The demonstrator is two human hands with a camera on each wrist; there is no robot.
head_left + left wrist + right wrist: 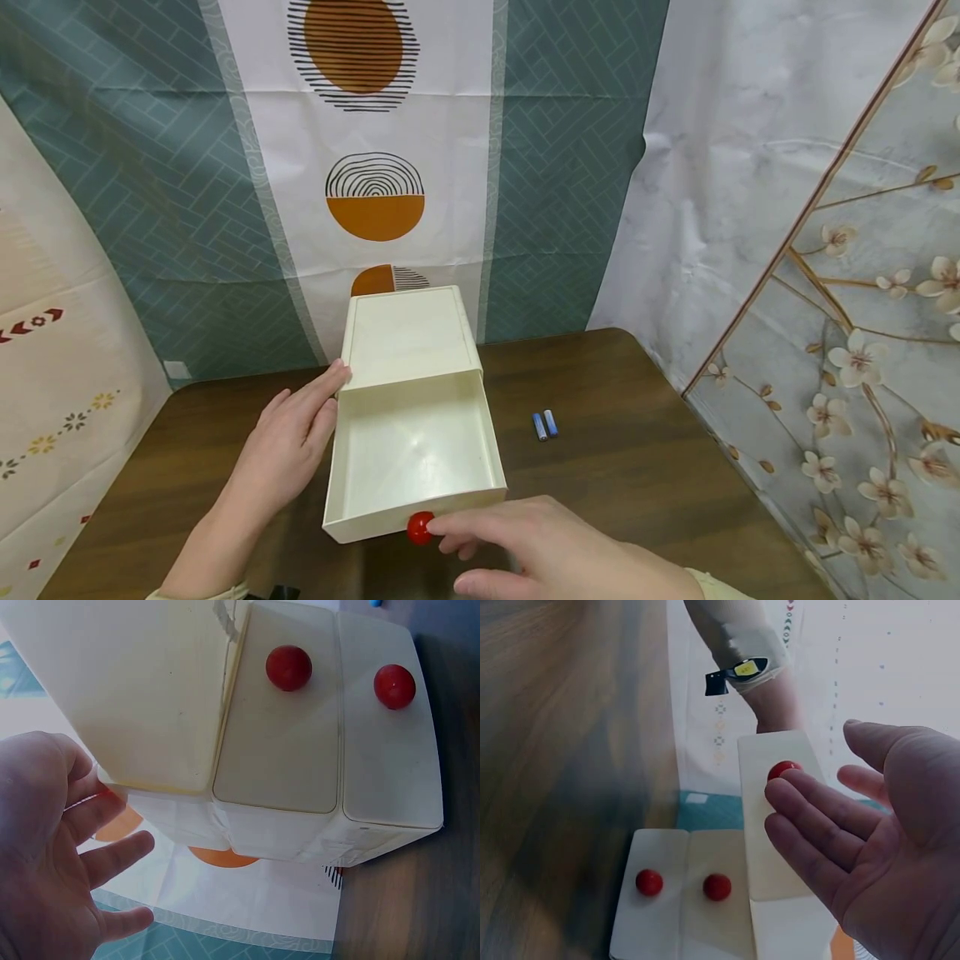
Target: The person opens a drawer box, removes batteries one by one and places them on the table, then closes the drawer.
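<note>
A cream cabinet of three stacked drawers stands on the table, its top drawer pulled well out and bare inside. My left hand rests its fingertips against the cabinet's left side near the top; in the left wrist view its fingers are spread. At the drawer front, my right hand touches the red round knob with extended fingertips, not wrapped round it. The right wrist view shows those fingers nearly straight over the top knob. Below, both lower drawers are closed, each with a red knob.
Two small blue-and-white batteries lie side by side on the brown wooden table, right of the cabinet. Patterned cloths hang behind the table and along both sides, close to its edges.
</note>
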